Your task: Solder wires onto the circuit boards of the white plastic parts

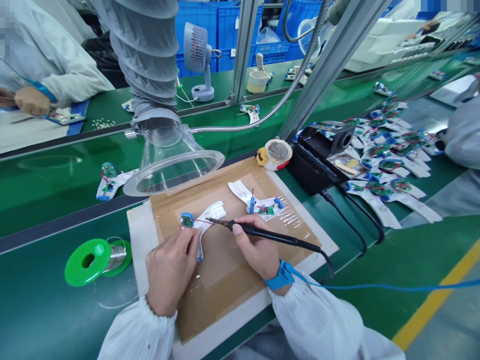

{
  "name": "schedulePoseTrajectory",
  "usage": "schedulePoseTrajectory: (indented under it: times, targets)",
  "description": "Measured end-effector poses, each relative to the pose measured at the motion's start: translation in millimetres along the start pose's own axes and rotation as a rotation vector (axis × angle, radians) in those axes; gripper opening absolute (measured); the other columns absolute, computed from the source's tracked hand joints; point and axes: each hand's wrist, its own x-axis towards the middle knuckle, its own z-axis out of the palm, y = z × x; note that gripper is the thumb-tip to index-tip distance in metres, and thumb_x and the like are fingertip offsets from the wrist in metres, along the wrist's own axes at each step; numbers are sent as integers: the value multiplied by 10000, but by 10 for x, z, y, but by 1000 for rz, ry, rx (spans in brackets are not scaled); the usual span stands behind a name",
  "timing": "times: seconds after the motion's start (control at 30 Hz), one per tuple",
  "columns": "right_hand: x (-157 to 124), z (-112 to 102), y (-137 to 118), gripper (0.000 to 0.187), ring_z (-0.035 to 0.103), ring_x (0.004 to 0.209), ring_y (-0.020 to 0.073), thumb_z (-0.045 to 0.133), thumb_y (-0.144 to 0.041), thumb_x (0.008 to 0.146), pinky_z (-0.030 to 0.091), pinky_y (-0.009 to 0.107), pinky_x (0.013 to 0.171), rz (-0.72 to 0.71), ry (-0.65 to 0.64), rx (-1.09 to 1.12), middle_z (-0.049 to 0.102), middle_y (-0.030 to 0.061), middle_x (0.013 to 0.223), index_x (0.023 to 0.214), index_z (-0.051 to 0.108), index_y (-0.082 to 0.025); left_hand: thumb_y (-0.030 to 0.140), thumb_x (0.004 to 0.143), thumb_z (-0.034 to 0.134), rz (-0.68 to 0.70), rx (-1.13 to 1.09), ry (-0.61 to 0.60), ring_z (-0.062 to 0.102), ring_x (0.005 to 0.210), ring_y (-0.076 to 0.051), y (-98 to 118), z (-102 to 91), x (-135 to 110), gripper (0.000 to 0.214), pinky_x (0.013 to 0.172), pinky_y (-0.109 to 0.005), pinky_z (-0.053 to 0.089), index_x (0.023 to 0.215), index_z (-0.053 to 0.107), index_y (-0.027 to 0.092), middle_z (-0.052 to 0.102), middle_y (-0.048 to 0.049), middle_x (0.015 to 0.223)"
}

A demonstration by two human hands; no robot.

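My left hand (170,270) pinches a white strip (210,220) carrying a small green circuit board (186,221) with a blue end. My right hand (255,245) holds a black soldering iron (270,235) like a pen. Its metal tip sits just beside the board, close to a thin red wire (200,221). Contact between tip and wire is hard to tell. A second white strip with a green board (260,206) lies on the brown cardboard mat (221,280), beyond my right hand. A blue wrist strap (279,276) circles my right wrist.
A clear fume hood (172,162) on a grey duct hangs over the mat. Left of it lies a green solder spool (98,261). A black soldering station (318,155) and a heap of finished strips (390,160) lie to the right. Co-workers (48,65) sit across the green bench.
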Motion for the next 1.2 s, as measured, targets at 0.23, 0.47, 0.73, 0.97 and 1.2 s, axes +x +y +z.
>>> schedulePoseTrajectory:
  times: [0.23,0.47,0.73,0.97,1.2]
  targets:
    - [6,1,-12,49,718,718,171,648,-259,883,593,287,667,11,-3,-7,755,6,810,913,683,-240,375,981,530,23,-111,-201,658,542,-145,-116,-429,-347,247,465,-274,385,799,660,269,724,32,705]
    - [-58,-55,6,155,764,929,223,651,-295,932,627,371,842,-29,87,63,794,46,1027,1061,730,-261,431,977,537,154,-307,-134,715,1053,-251,-300,-647,-110,288,881,-361,565,1194,676,301,759,-47,1159]
    - [-50,20,-95,175,779,863,181,564,-224,999,618,316,834,-80,-54,117,799,12,924,1058,721,-272,290,971,563,266,-313,-145,487,1399,-324,-221,98,447,155,1141,-541,399,947,694,211,633,-115,1386]
    - [20,282,-130,172,755,903,176,579,-202,962,606,281,822,-13,-53,82,763,34,988,1111,653,-246,298,976,550,64,-575,-43,599,1249,-258,-223,153,325,150,1065,-465,445,910,666,230,710,-80,1192]
    - [20,440,-102,218,740,843,166,609,-237,945,602,283,802,38,-13,180,760,23,931,1161,640,-240,317,959,587,43,-632,-40,634,1085,-224,-198,186,322,170,979,-406,455,836,664,229,711,-57,1005]
